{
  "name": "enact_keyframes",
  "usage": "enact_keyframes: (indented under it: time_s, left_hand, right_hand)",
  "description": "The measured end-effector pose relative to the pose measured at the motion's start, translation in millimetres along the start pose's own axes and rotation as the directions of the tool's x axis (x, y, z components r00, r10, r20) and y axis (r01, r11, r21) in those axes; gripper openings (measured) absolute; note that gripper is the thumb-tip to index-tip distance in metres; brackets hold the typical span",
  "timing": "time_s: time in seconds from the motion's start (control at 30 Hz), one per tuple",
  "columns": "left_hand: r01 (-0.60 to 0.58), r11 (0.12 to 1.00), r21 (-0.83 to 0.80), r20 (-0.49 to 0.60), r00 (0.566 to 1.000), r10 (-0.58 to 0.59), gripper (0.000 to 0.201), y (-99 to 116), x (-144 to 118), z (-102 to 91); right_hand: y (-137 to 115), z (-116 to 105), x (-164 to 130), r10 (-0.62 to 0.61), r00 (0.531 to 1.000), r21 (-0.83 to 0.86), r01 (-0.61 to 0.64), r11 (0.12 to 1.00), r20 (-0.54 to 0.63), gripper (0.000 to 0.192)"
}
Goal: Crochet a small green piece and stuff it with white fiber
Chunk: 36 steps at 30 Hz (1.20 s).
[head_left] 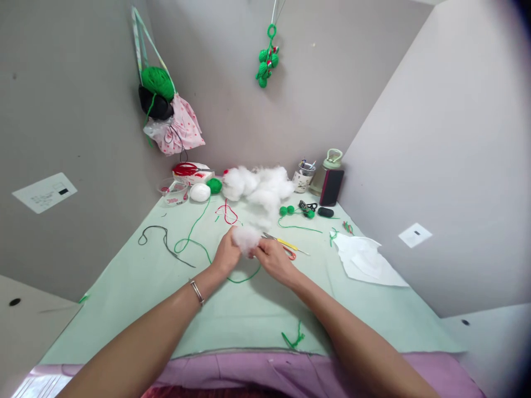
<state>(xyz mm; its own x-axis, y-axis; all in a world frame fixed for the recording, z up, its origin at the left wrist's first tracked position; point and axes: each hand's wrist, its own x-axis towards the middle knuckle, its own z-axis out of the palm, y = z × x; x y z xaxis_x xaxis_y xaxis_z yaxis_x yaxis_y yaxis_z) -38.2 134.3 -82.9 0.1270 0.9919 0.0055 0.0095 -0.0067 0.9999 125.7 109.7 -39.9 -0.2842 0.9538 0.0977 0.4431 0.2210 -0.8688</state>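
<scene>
A tuft of white fibre stuffing sits between my two hands, above the middle of the table. My left hand is closed on its left side, and my right hand pinches its lower right edge. Green yarn runs across the table below my hands; whether either hand also holds it is hidden. Just past my right hand lie a yellow-handled crochet hook and orange-handled scissors, partly covered by the hand. Behind the tuft, a large heap of the same stuffing rests at the back.
White and green yarn balls stand back left, near a clear tub. Small green crocheted balls, a pen cup, a bottle and a phone are back right. White sheets lie right; dark cord lies left.
</scene>
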Motion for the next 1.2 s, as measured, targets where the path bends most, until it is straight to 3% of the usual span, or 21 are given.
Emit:
enact_keyframes:
  time_s: [0.13,0.27,0.4,0.53,0.7,1.0,1.2]
  left_hand:
    - [0.002,1.000,-0.024,-0.023,1.000,-0.003,0.038,0,3,-1.2]
    - [-0.014,0.994,-0.106,-0.008,1.000,0.013,0.039,3,-1,4.0]
    - [0.013,0.971,-0.237,0.100,0.995,0.011,0.033,12,-12,13.6]
    - [0.003,0.943,-0.332,0.129,0.991,0.042,0.031,19,-18,17.5]
    - [0.036,0.954,-0.297,0.107,0.994,-0.004,0.027,14,-13,11.8]
    - [0.081,0.979,-0.187,0.035,0.996,-0.076,0.038,1,2,0.8]
    - [0.056,0.962,-0.269,0.079,0.996,-0.036,0.038,3,0,2.5]
  right_hand:
    - [-4,3,1,-0.023,0.999,0.041,0.021,0.999,0.045,0.014]
    - [2,4,6,0.008,0.999,0.058,-0.005,0.998,-0.041,0.013]
    - [12,-4,11,0.037,0.986,0.044,-0.030,0.999,-0.165,0.028]
    - [17,-12,14,0.040,0.980,0.046,-0.031,0.998,-0.197,0.039]
    - [10,-7,10,0.016,0.987,0.048,-0.009,0.999,-0.158,0.032]
    - [-8,-2,-3,-0.054,0.998,-0.058,0.055,0.997,0.027,0.025]
    - [2,4,6,-0.037,0.993,-0.141,0.021,0.990,-0.109,0.024]
